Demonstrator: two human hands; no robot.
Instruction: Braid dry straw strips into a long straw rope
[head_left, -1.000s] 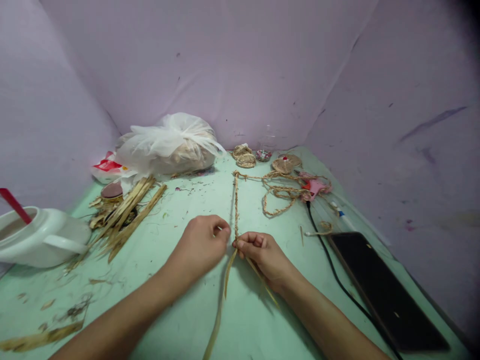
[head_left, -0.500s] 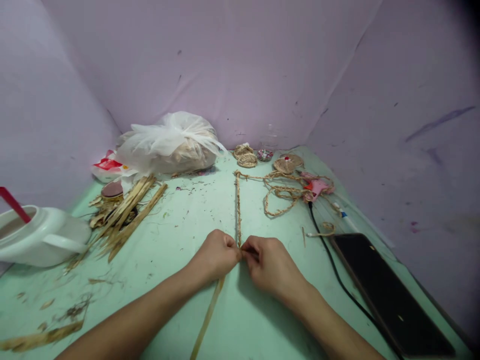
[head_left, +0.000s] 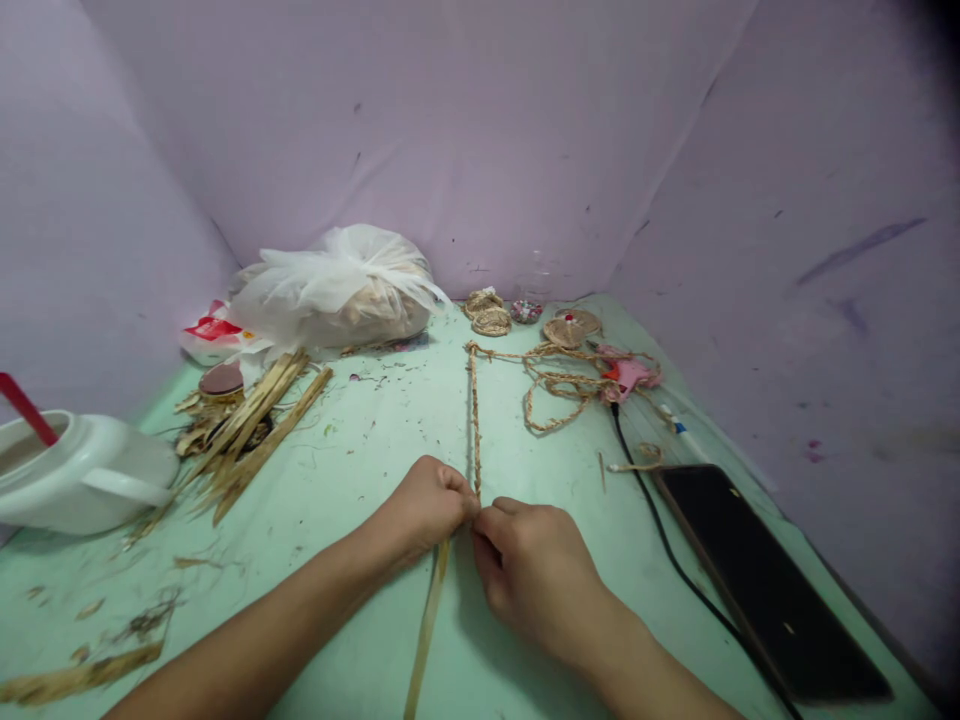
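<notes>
A thin braided straw cord [head_left: 475, 415] runs straight away from me over the pale green table [head_left: 360, 450] to a tangle of braid [head_left: 559, 385] at the back. My left hand [head_left: 420, 505] and my right hand [head_left: 536, 575] meet at the near end of the cord, both with fingers pinched shut on it. A loose flat straw strip [head_left: 424, 635] trails from under my left hand toward me. The strands inside the fingers are hidden.
A heap of straw stalks [head_left: 251, 430] lies at the left, behind it a white plastic bag [head_left: 341, 285]. A white pot [head_left: 82, 475] stands at the far left. Coiled straw discs [head_left: 491, 320], a pink glue gun [head_left: 630, 375] with black cable, and a dark phone [head_left: 765, 580] lie right.
My hands came together at the braid's end. The right hand turned palm down and drew closer to me; the loose strands once spread below it now show as one strip.
</notes>
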